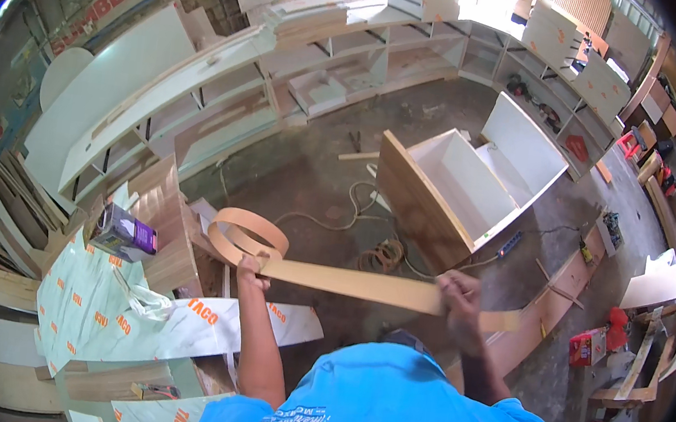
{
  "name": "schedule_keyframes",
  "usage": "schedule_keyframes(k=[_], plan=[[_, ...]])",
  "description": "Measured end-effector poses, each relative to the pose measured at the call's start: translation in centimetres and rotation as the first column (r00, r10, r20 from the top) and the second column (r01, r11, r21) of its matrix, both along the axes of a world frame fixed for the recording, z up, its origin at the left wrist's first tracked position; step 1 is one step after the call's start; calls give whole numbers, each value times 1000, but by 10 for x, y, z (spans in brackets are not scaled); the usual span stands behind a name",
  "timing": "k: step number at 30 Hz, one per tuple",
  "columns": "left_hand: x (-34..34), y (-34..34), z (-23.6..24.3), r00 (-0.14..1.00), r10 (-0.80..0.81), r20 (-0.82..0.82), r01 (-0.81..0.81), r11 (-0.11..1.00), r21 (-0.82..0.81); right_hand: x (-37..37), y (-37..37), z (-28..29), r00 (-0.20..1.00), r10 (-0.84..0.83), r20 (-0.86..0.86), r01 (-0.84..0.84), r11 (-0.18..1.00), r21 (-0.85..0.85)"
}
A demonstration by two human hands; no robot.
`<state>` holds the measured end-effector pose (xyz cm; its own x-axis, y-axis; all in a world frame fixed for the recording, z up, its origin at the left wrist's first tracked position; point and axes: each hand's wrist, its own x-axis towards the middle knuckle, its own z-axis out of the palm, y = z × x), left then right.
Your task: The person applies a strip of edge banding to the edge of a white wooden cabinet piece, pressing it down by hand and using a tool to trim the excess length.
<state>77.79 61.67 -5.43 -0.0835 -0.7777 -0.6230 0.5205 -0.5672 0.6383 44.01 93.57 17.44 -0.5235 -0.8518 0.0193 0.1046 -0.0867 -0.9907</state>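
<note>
A wood-coloured strip, like edge banding point(347, 283), stretches between my two hands above the floor. My left hand point(253, 271) is closed on it where the flat length meets its loose coil point(249, 230). Farther right, my right hand point(459, 296) grips the same strip, and a short tail of it sticks out beyond my fist. The fingers of both hands are partly hidden. Left of the coil, a metal can point(123, 234) with a purple label rests on marble-patterned sheets point(90, 300).
A white, wood-fronted cabinet box point(461, 179) lies on the floor ahead. A cable point(345, 218) winds across the floor near a small coil point(381, 254). Long curved shelving point(321, 61) runs along the back. A long board point(546, 307) lies at right, near red packages point(587, 347).
</note>
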Motion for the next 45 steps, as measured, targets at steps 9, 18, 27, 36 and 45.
schedule_keyframes(k=[9, 18, 27, 36, 45], plan=[[22, -10, -33, 982, 188, -2, -186, 973, 138, -172, 51, -36, 741, -66, -669, 298, 924, 239], [-130, 2, 28, 941, 313, -129, -323, 944, -67, -178, -26, -182, 618, 727, -300, -73, 434, 898], [-215, -6, 110, 993, 99, -64, -109, 979, -173, -43, -222, -182, 736, 656, 164, -653, 625, 428], [-207, -163, 63, 974, 175, -143, -190, 977, -96, -29, -380, -118, 785, 555, -276, -425, 806, 411], [-8, -438, 12, 912, 409, 34, -409, 913, -6, -28, -549, -94, 631, 612, -477, -497, 791, 357]])
